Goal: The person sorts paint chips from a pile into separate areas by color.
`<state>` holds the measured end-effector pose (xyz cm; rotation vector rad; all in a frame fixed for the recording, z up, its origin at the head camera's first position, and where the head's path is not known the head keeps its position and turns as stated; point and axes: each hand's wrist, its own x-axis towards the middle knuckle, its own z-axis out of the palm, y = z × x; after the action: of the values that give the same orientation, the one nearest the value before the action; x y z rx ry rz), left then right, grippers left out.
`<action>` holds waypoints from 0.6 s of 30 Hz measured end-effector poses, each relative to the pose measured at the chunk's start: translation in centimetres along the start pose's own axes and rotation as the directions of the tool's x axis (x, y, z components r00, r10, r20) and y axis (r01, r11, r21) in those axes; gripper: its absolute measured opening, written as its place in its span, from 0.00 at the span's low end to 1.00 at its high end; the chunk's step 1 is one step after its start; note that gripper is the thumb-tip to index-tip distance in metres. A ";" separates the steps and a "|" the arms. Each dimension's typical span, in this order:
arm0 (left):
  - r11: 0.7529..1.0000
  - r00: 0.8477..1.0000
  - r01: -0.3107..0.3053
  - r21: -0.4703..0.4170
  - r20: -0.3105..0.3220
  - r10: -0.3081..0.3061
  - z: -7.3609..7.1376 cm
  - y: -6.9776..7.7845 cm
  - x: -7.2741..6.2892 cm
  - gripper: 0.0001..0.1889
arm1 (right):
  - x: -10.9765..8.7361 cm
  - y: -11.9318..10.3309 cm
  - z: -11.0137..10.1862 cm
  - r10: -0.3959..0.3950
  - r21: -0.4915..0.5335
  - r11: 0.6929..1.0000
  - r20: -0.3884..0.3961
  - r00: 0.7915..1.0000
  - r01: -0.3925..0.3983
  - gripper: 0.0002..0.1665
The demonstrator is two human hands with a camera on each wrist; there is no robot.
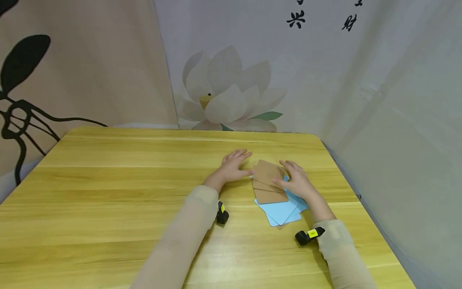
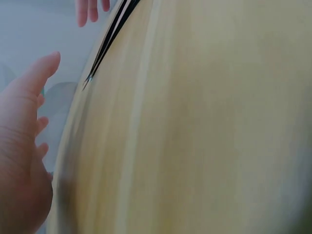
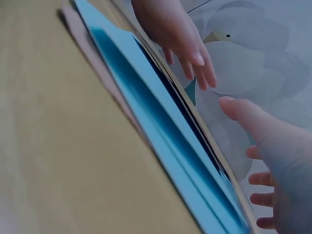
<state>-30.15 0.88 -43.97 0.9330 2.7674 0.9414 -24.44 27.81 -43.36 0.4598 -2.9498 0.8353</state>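
A loose pile of cards lies right of the table's middle in the head view. Brown cards (image 1: 270, 196) fan out on top, and light blue cards (image 1: 279, 210) spread out beneath them. A brown corner peeks out below the blue ones. At the pile's left edge is my left hand (image 1: 232, 167), fingers spread and thumb toward the cards. My right hand (image 1: 297, 181) hovers at the right side, its thumb overlapping the top brown card in this view. In the right wrist view the blue cards (image 3: 161, 131) appear edge-on, below both hands. Neither hand grips a card.
The wooden table (image 1: 108, 208) has a rounded far edge. Behind it hangs a curtain (image 1: 390, 100) with a printed lotus flower (image 1: 227, 92) and dark characters. Each wrist wears a small black camera (image 1: 222, 214) with a yellow label.
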 end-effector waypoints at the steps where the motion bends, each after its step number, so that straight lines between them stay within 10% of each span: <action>1: 1.000 1.000 0.004 0.001 0.005 -0.004 0.2 0.1 0.1 0.39 | -0.1 0.1 0.1 -0.002 0.005 1.000 0.007 1.000 0.002 0.50; 18: 0.996 0.992 0.005 0.086 0.123 -0.015 2.0 1.3 1.9 0.40 | -0.5 0.8 0.9 0.002 -0.038 0.999 0.032 0.999 -0.001 0.51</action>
<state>-30.48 3.83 -44.59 0.9539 2.7243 0.7419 -24.17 28.14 -44.60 0.4725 -2.9896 0.7772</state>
